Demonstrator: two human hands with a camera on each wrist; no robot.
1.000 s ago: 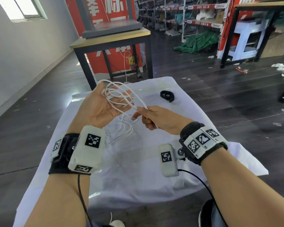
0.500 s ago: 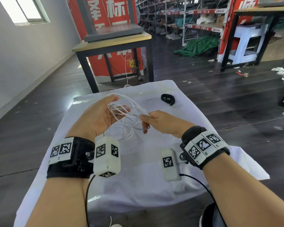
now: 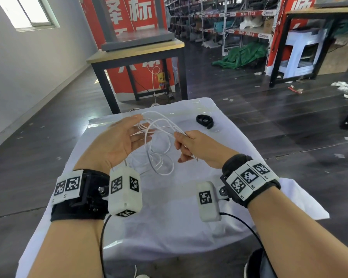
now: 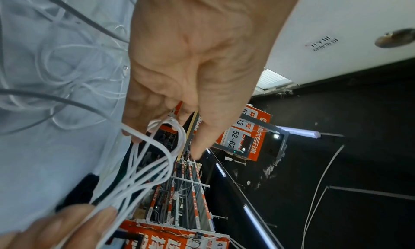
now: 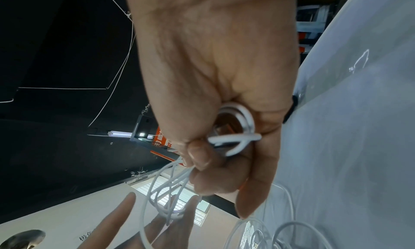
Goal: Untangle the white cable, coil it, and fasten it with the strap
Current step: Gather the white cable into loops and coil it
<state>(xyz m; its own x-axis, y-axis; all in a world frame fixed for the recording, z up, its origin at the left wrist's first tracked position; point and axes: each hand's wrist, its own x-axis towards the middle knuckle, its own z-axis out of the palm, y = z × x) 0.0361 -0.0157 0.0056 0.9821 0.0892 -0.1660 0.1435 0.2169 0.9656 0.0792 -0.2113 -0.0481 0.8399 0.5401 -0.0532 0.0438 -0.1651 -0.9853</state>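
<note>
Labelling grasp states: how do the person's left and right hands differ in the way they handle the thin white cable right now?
The left hand is spread, palm up, with loops of the thin white cable draped over its straight fingers; the right hand is curled, pinching a bunch of strands. The left hand supports the loops without clamping them; the right hand grips them. Both are raised above the white cloth, joined by the same tangle. The black strap lies untouched beyond them.

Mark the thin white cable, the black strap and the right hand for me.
thin white cable (image 3: 162,125): head view, on a loop between the hands.
black strap (image 3: 204,121): head view, on its curled band.
right hand (image 3: 199,146): head view, on its back.
</note>
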